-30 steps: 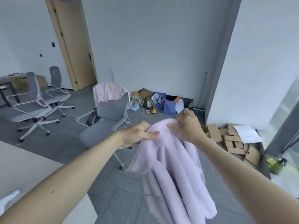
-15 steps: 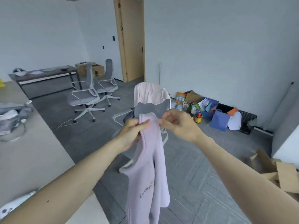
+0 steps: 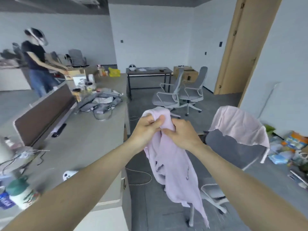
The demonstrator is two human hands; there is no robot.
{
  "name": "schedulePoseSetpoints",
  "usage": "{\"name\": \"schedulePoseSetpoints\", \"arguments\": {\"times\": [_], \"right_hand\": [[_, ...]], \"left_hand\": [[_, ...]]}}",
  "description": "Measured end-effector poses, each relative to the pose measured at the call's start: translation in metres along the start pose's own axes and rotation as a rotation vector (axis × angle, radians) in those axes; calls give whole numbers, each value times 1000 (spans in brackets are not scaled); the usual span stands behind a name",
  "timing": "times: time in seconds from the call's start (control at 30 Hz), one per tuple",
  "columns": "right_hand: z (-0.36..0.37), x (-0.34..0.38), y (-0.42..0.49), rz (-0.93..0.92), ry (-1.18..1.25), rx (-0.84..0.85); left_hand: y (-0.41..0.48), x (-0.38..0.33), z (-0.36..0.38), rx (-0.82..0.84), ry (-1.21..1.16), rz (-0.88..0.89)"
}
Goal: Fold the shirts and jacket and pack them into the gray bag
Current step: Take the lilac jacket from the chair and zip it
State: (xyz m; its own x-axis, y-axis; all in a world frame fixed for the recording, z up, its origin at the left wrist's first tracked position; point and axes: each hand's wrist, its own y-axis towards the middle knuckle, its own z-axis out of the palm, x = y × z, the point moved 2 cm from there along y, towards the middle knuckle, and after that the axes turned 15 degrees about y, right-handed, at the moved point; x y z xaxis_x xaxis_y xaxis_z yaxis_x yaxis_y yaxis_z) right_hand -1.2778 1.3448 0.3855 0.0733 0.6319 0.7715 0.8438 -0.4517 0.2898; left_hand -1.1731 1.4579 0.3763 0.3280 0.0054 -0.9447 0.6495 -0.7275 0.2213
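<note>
A pale lilac garment (image 3: 173, 165) hangs in the air in front of me, bunched at its top. My left hand (image 3: 146, 129) grips that top edge with curled fingers. My right hand (image 3: 183, 135) pinches the same bunch just to the right, the two hands almost touching. A gray bag (image 3: 101, 101) lies open on the far part of the desk, with light cloth inside. A second pale pink garment (image 3: 240, 124) is draped over the back of the gray chair on my right.
The gray desk (image 3: 90, 140) runs along my left, with a brown divider panel (image 3: 45, 112), bottles and cables. Two office chairs (image 3: 181, 94) stand by a dark table. Another person (image 3: 36, 64) works at the far left. Clutter lies on the floor at right.
My view has swung left, from the chair and floor clutter to the desk and bag. Both hands have drawn together at the garment's top, which hangs more bunched.
</note>
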Motion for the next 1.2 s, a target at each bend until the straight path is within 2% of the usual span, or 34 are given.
{"name": "schedulePoseSetpoints", "arguments": {"times": [0.07,0.33,0.43,0.57,0.6,0.67,0.73,0.8,0.9,1.03,1.2], "right_hand": [[8,-1,36,-100,-17,-9],[28,-12,195,-330,25,-38],[45,-19,257,-367,40,-4],[66,-29,331,-397,84,24],[72,-29,345,-399,112,23],[84,-30,371,-389,158,34],[100,-33,397,-385,169,82],[117,-36,425,-401,177,117],[142,-44,464,-430,210,173],[170,-55,521,-476,221,253],[195,-67,600,-540,135,284]], "left_hand": [[17,9,-21,-111,61,17],[89,80,-95,-264,524,176],[127,114,-119,-446,695,173],[164,148,-161,-727,820,40],[173,154,-172,-716,824,-51],[188,175,-186,-514,772,-297],[198,200,-191,-270,650,-432],[205,219,-197,-215,597,-495],[220,235,-217,-291,531,-494],[241,216,-241,-401,386,-535],[289,194,-287,-760,152,-565]]}}
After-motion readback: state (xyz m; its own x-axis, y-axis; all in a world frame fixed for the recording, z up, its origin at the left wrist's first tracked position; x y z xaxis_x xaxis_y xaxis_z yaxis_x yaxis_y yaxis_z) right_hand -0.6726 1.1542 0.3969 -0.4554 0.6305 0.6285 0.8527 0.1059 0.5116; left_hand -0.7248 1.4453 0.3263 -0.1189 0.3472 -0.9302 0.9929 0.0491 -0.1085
